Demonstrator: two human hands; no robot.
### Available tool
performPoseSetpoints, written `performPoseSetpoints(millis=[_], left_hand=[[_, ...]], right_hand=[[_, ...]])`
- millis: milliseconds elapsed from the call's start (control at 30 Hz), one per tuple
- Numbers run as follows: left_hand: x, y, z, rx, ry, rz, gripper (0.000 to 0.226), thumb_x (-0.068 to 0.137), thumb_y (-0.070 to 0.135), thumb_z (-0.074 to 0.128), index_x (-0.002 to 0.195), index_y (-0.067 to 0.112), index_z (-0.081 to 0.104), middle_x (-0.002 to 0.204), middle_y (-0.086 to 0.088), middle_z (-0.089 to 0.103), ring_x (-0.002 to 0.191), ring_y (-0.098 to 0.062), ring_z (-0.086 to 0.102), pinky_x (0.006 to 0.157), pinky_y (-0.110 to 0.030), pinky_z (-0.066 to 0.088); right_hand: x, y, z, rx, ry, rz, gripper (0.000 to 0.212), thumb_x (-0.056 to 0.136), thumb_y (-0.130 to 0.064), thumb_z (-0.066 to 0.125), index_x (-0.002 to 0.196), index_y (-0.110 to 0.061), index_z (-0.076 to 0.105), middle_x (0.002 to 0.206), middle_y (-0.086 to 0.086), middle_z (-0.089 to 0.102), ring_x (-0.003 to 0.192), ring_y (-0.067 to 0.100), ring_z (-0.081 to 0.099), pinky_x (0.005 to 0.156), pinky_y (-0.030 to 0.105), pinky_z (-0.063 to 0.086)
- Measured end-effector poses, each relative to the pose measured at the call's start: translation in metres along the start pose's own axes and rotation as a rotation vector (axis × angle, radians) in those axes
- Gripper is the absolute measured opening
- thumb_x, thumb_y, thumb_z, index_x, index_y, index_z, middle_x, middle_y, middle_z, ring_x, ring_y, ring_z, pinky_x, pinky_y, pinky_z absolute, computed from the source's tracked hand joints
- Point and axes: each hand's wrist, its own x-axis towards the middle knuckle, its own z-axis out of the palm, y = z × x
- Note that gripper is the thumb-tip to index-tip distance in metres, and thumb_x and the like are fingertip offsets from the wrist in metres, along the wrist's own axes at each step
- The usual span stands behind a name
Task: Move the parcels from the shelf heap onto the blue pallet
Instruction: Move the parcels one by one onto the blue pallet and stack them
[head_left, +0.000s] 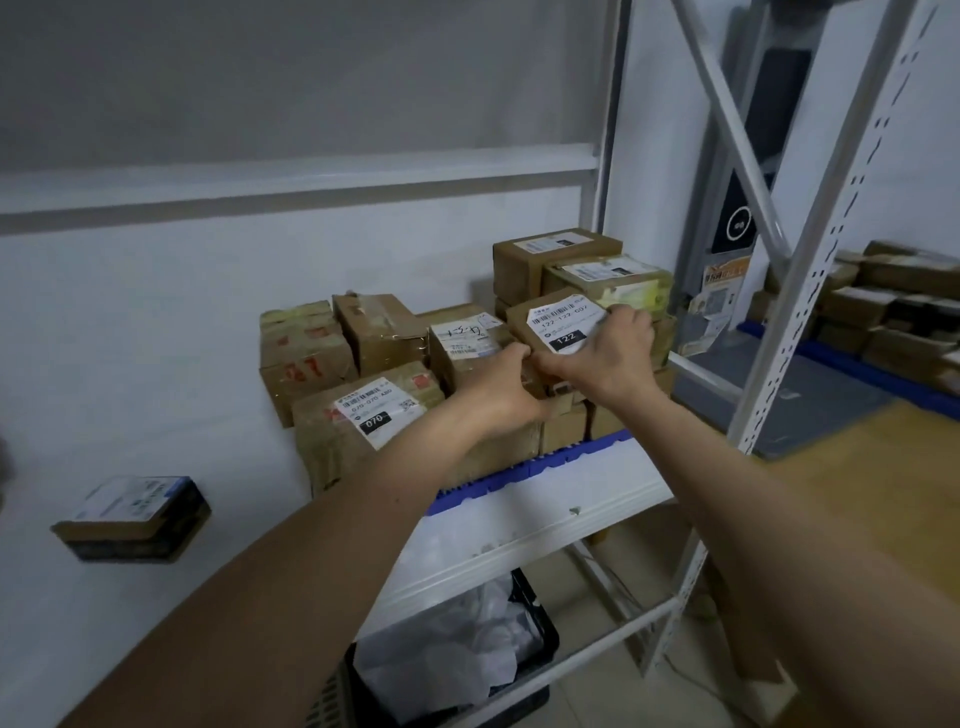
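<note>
Both bare forearms reach in from the bottom edge toward a stack of brown parcels (467, 358) on the white shelf (519, 514). Between the hands sits the 122 parcel (558, 325), a small carton with a white label, tilted on top of the stack. Left hand (501, 395) curls its fingers against the carton's near left corner; right hand (605, 353) lies over the label's right side with fingers bent round the far edge, so both hands grip this one box. Under the stack a blue pallet (524, 467) shows along its ribbed front edge. Beside the held box lie the 070 parcel (363, 421) at front left and taped cartons behind. One dark box (132, 517) lies alone, well apart, at far left on the shelf. Below the shelf stands a black crate (540, 634) with white plastic wrap inside. More parcels (893, 306) are heaped beyond the rack upright at right.
</note>
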Motion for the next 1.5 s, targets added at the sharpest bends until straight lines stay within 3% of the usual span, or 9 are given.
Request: performPoseSetpoints(millis=[100, 333, 533, 867, 1000, 1133, 1367, 1500], left_hand=[[0.032, -0.01, -0.007, 0.156, 0.039, -0.016, 0.083, 0.075, 0.032, 0.08, 0.143, 0.017, 0.035, 0.144, -0.004, 0.045, 0.128, -0.023, 0.046, 0.101, -0.034, 0.043], [0.106, -0.043, -0.007, 0.551, 0.033, -0.043, 0.108, 0.07, 0.054, 0.076, 0.15, 0.01, 0.019, 0.157, -0.01, 0.022, 0.145, -0.028, 0.017, 0.118, -0.041, 0.021], [0.133, -0.057, 0.012, 0.667, 0.05, -0.097, 0.1, 0.071, 0.057, 0.074, 0.147, 0.01, 0.028, 0.147, -0.014, 0.036, 0.136, -0.032, 0.03, 0.114, -0.042, 0.027], [0.139, -0.056, 0.012, 0.642, 0.094, -0.153, 0.088, 0.074, 0.045, 0.076, 0.143, 0.011, 0.034, 0.146, -0.008, 0.037, 0.136, -0.026, 0.031, 0.109, -0.038, 0.03], [0.138, -0.057, 0.014, 0.641, 0.097, -0.166, 0.092, 0.074, 0.046, 0.076, 0.146, 0.012, 0.029, 0.152, -0.007, 0.03, 0.141, -0.024, 0.025, 0.112, -0.037, 0.027], [0.136, -0.054, 0.016, 0.65, 0.124, -0.154, 0.087, 0.075, 0.045, 0.076, 0.143, 0.012, 0.033, 0.149, -0.006, 0.036, 0.139, -0.023, 0.029, 0.11, -0.038, 0.03], [0.134, -0.049, 0.021, 0.701, 0.137, -0.117, 0.083, 0.081, 0.042, 0.072, 0.145, 0.01, 0.029, 0.149, -0.006, 0.034, 0.138, -0.022, 0.028, 0.11, -0.035, 0.03], [0.127, -0.045, 0.016, 0.543, 0.17, -0.119, 0.073, 0.084, 0.049, 0.064, 0.142, 0.014, 0.036, 0.142, -0.006, 0.043, 0.13, -0.022, 0.038, 0.101, -0.039, 0.04]], right_hand=[[0.021, 0.005, 0.008, 0.014, 0.041, -0.006, 0.093, 0.062, -0.044, 0.085, 0.13, -0.003, 0.037, 0.13, 0.012, 0.037, 0.124, 0.025, 0.035, 0.102, 0.035, 0.038], [0.065, 0.013, 0.04, 0.026, 0.057, 0.002, 0.092, 0.063, -0.047, 0.084, 0.13, -0.004, 0.036, 0.129, 0.011, 0.038, 0.121, 0.025, 0.041, 0.1, 0.038, 0.044], [0.077, 0.027, 0.071, -0.038, 0.028, -0.023, 0.093, 0.063, -0.054, 0.08, 0.127, 0.0, 0.04, 0.128, 0.013, 0.039, 0.123, 0.028, 0.036, 0.104, 0.036, 0.037], [0.087, 0.044, 0.101, 0.027, -0.062, -0.043, 0.087, 0.063, -0.051, 0.082, 0.121, 0.0, 0.042, 0.125, 0.013, 0.039, 0.118, 0.026, 0.039, 0.101, 0.031, 0.038], [0.086, 0.052, 0.105, -0.099, -0.087, -0.11, 0.086, 0.065, -0.058, 0.078, 0.12, 0.0, 0.045, 0.122, 0.014, 0.043, 0.112, 0.027, 0.046, 0.098, 0.034, 0.043], [0.086, 0.058, 0.105, -0.208, -0.098, -0.204, 0.08, 0.072, -0.061, 0.071, 0.12, -0.001, 0.051, 0.122, 0.012, 0.047, 0.113, 0.026, 0.045, 0.099, 0.032, 0.039], [0.089, 0.056, 0.103, -0.211, -0.194, -0.278, 0.057, 0.091, -0.052, 0.052, 0.122, -0.004, 0.058, 0.131, 0.014, 0.046, 0.121, 0.029, 0.04, 0.106, 0.036, 0.033], [0.087, 0.044, 0.093, -0.199, -0.215, -0.335, 0.051, 0.096, -0.041, 0.049, 0.131, -0.004, 0.049, 0.138, 0.016, 0.04, 0.128, 0.031, 0.034, 0.107, 0.037, 0.031]])
